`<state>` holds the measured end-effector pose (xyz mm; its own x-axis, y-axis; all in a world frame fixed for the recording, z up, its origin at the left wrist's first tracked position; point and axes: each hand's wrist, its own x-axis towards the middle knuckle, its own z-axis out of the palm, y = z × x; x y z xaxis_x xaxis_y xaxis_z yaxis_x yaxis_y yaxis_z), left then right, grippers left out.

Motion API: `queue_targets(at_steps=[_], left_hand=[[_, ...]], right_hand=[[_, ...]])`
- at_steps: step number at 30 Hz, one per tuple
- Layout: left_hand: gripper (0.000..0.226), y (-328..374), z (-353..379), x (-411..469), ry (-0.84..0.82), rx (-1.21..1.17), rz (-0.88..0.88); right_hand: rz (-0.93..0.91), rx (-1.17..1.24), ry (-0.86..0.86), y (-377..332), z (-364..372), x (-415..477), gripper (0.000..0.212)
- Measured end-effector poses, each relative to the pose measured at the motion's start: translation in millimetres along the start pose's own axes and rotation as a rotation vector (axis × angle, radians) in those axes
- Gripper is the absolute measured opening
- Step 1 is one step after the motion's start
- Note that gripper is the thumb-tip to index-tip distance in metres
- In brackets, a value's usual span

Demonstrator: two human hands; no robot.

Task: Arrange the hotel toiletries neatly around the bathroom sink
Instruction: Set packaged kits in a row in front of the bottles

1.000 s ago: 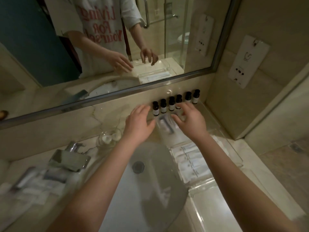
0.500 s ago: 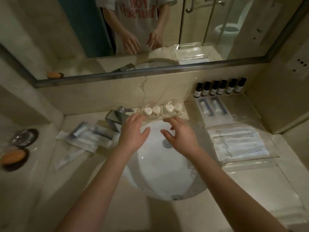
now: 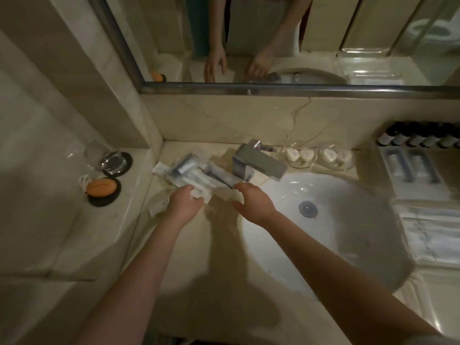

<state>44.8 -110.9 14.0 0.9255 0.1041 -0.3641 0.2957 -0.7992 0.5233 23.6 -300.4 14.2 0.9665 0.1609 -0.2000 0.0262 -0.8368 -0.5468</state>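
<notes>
Nearest the camera, two bare forearms reach over the marble counter toward its far left corner. At the near edge of the heap of wrapped toiletries, the left hand curls thumb and fingers round a white packet. The heap itself lies on the counter just left of the faucet, with its wrappers overlapping at odd angles. By the heap's right end the right hand hovers with its fingers loosely spread, holding nothing; I cannot tell whether its fingertips touch a wrapper.

These packets look light and thin, probably soft, slick film over a stiffer tube or brush. Pulling one is likely to drag its neighbours, so a pinch across the firm middle seems safer than one on the loose end flap. The free hand could press the rest flat meanwhile.

Right of the hands lies the sink. Farther back, two glass dishes of small soaps sit by the wall, and a row of dark bottles stands at the far right.
</notes>
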Motion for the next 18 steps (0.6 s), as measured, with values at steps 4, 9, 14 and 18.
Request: queue_targets(at_steps=[4,9,14,18], left_hand=[[0.053,-18.0,-20.4,35.1,0.016,-0.016,-0.046],[0.042,-25.2,-38.2,78.5,0.04,0.125,-0.015],[0.055,-23.9,-41.6,113.3,0.015,0.243,-0.017],[0.06,-24.7,-38.2,131.0,-0.059,0.274,-0.009]], right_hand=[[0.005,-0.075,-0.028,-18.1,16.6,38.5,0.052],[0.074,-0.146,-0.095,-23.9,35.7,70.9,0.06],[0.111,-0.142,-0.078,-21.5,49.7,85.6,0.057],[0.137,-0.011,-0.042,-16.2,51.0,92.9,0.037]])
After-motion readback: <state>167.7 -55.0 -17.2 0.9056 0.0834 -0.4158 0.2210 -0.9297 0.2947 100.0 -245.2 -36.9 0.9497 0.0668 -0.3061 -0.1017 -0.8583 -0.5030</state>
